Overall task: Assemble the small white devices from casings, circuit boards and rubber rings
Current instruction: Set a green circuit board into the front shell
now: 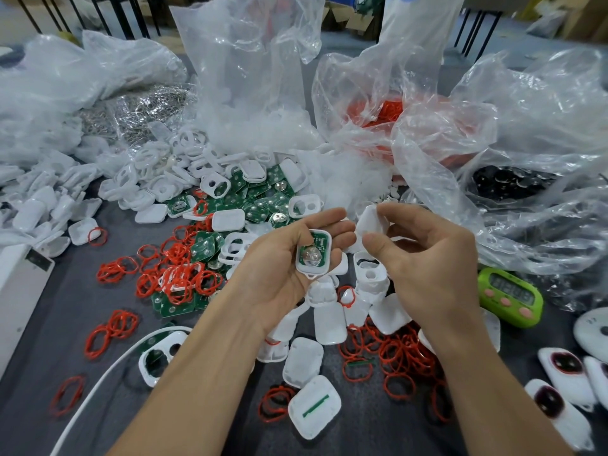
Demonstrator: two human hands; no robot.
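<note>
Over on the left of the table [65, 327], loose casings [164, 179] are lying in a heap. Spare rubber rings [177, 271] are lying in red tangles just below them, and green circuit boards [253, 205] are spilling out a little further right. Near the middle, the left hand [283, 258] is cradling a lower casing [313, 255] palm-up, its grip curling round the shell's edges. A green board with a round silvery part is sitting inside, facing up. Just to the right, the right hand [424, 258] is pinching a white piece [371, 222] between thumb and fingertips, holding it slightly above and beside the filled shell and apart from it. It is too blurred to say whether this piece is a cover or an insert. The step in hand appears to be fitting it onto the shell. To go well, the board should be lying flat in its seat first; whether a red ring is already fitted I cannot tell. The piece should then be coming down square, turned so its outline is matching the shell, with pressure going evenly round the rim rather than onto one corner. The left fingertips should be staying off the seam. Further right, a green timer [510, 296] is standing on the table, and finished devices [566, 366] are lying beyond it.
</note>
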